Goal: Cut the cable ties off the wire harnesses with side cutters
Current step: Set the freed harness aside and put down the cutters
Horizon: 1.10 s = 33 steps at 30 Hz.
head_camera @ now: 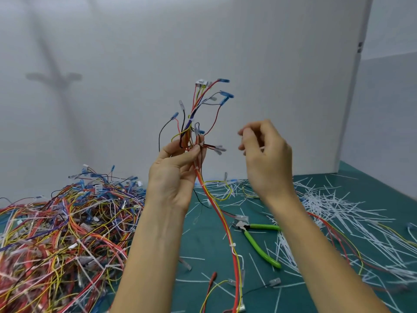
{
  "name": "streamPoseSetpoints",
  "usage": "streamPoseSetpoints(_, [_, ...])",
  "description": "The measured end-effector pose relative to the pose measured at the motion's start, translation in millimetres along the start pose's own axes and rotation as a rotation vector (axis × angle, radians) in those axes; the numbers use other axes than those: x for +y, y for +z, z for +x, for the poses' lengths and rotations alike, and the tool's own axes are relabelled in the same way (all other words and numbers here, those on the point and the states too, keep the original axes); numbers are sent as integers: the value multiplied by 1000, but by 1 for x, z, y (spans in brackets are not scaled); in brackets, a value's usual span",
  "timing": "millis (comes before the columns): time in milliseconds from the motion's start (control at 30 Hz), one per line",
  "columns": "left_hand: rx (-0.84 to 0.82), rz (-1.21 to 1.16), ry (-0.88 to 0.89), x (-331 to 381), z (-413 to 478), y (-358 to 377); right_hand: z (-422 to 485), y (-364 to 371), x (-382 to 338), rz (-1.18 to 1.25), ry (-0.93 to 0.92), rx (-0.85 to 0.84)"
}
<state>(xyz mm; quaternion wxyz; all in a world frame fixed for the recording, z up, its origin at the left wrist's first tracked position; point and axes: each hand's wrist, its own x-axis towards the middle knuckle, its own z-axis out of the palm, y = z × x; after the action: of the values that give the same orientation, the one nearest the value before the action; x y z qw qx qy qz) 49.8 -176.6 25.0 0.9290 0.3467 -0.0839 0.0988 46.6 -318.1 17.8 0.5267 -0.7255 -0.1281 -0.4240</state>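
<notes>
My left grip (178,175) clasps the wire harness (204,188) upright; my right grip (264,154) is curled, holding what I cannot tell; the side cutters (262,227) lie on the surface (203,245) below it, nearer my right.

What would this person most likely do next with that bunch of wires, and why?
Probably lower the right hand to pick up the side cutters, which lie unheld on the green mat. The left hand holds the wire harness upright, and a white cable tie is wrapped round it lower down.
</notes>
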Motion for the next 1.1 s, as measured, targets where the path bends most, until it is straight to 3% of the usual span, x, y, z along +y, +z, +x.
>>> streamPoseSetpoints(100, [-5, 5, 20, 0, -2, 3, 7, -9, -22, 150, 56, -74])
streamPoseSetpoints(233, [-90, 71, 28, -5, -11, 11, -3, -4, -31, 56, 93, -279])
streamPoseSetpoints(367, [-213, 252, -8, -8, -14, 9, -9, -4, -28, -7, 57, -231])
streamPoseSetpoints(467, [-394, 478, -29, -2, -17, 4, -5, -10, -25, 7, 63, -256])
streamPoseSetpoints(633, [-523, 669, -131, 12, -19, -5, -2, -19, -20, 198, 162, -282])
streamPoseSetpoints(733, [-448, 719, -161, 24, -18, -9, 1, -26, -18, 244, 193, -298])
streamPoseSetpoints(933, [-10, 970, 37, 32, -12, -17, 3, -35, -24, 473, 302, -275])
streamPoseSetpoints(1000, [-16, 1098, 12, 30, -13, -16, 3, -38, -25, 536, 326, -257])
streamPoseSetpoints(1100, [-201, 985, -90, 27, -23, -4, 3, -39, -26, 559, 320, -277])
